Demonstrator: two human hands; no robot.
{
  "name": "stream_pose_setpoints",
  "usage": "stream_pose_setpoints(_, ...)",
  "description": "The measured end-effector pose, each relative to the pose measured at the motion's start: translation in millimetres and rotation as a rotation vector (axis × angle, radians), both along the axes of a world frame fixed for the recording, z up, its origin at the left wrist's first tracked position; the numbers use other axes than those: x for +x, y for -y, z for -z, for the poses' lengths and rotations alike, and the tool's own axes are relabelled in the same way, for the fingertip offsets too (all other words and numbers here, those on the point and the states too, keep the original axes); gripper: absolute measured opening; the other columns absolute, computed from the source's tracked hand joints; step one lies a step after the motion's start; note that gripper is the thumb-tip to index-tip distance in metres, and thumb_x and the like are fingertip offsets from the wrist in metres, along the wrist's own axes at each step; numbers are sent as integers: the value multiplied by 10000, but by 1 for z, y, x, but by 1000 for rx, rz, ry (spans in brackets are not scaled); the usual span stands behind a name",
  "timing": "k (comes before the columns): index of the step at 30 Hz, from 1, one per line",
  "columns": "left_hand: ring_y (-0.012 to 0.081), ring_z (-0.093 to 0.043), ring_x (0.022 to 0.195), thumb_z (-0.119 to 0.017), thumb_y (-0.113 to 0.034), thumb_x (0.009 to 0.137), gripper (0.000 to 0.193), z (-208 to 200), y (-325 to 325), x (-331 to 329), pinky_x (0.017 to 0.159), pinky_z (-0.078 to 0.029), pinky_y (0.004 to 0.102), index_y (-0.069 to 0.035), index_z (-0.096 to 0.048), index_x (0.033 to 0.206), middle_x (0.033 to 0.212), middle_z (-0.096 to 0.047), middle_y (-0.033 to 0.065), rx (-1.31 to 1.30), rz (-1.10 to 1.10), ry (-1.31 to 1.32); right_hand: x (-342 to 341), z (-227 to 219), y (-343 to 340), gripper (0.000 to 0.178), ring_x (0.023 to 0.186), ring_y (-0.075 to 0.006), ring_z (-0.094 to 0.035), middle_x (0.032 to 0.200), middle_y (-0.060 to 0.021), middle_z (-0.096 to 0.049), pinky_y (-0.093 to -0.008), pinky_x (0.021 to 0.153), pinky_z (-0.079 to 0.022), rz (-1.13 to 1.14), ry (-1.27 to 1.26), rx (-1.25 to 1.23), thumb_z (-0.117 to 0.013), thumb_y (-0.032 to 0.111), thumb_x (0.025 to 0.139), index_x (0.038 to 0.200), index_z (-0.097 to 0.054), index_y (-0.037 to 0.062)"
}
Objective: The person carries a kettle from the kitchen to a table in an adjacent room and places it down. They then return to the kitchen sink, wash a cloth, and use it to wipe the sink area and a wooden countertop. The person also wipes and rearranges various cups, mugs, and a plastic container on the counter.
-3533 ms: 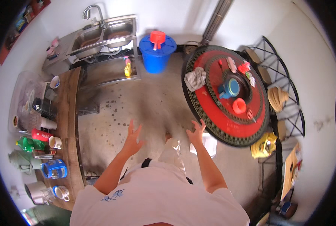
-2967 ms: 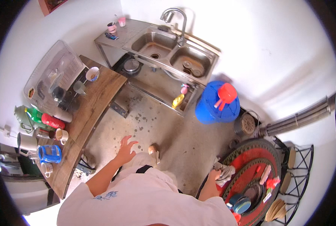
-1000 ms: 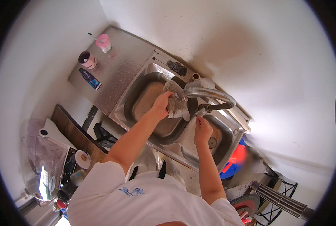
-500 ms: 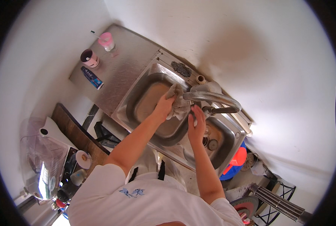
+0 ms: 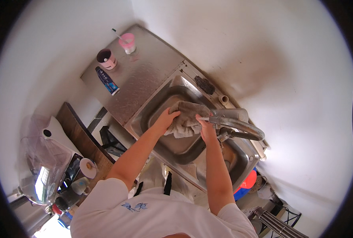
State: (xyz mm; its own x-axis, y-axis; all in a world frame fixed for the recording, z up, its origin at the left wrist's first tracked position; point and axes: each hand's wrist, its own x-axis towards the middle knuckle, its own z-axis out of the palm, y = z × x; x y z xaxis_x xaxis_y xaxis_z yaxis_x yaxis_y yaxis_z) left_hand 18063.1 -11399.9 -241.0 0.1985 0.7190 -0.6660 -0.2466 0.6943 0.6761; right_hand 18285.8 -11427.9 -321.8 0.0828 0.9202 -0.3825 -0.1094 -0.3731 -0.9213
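A grey-brown cloth (image 5: pixel 186 113) is spread between my two hands above the left basin of the steel sink (image 5: pixel 145 107). My left hand (image 5: pixel 167 120) is closed on the cloth's left edge. Close under the faucet's spout, my right hand (image 5: pixel 206 127) grips the right edge; its fingertips are partly hidden by the cloth. The curved metal faucet (image 5: pixel 242 126) reaches over from the right, its mouth right beside my right hand. The cloth hangs in loose folds and covers part of the basin.
On the steel counter at the far left are a toothpaste tube (image 5: pixel 106 81), a pink-and-dark cup (image 5: pixel 106 59) and a pink cup (image 5: pixel 127 43) with a toothbrush. A dark scouring pad (image 5: pixel 204 85) lies behind the sink. Red and blue plastic items (image 5: pixel 248 180) stand below, right.
My right hand has moved from the faucet to the cloth and taken its right edge. The cloth is now opened wider between both hands. The view has shifted slightly.
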Motion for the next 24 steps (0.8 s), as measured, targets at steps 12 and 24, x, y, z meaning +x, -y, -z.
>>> stream_pose_setpoints(12,243,-532,1215,-473,-495,974,546,45,2,61,968,-468,423,-120,-464,1371,1336,-533,76,-253,-174,726,-57,-104,-16,408,1102,-251,-543,1180,-115,-549,-355,955,-417,0,369,317,-662,158,874,1228,-467,104)
stream_pose_setpoints(24,193,-583,891,-570,-555,895,559,83,1,86,786,-480,370,-54,-600,1141,1005,-618,68,-210,-326,497,-74,-61,-9,234,686,-330,-587,771,-154,-608,-387,636,-461,-130,977,310,-625,222,884,757,-603,27)
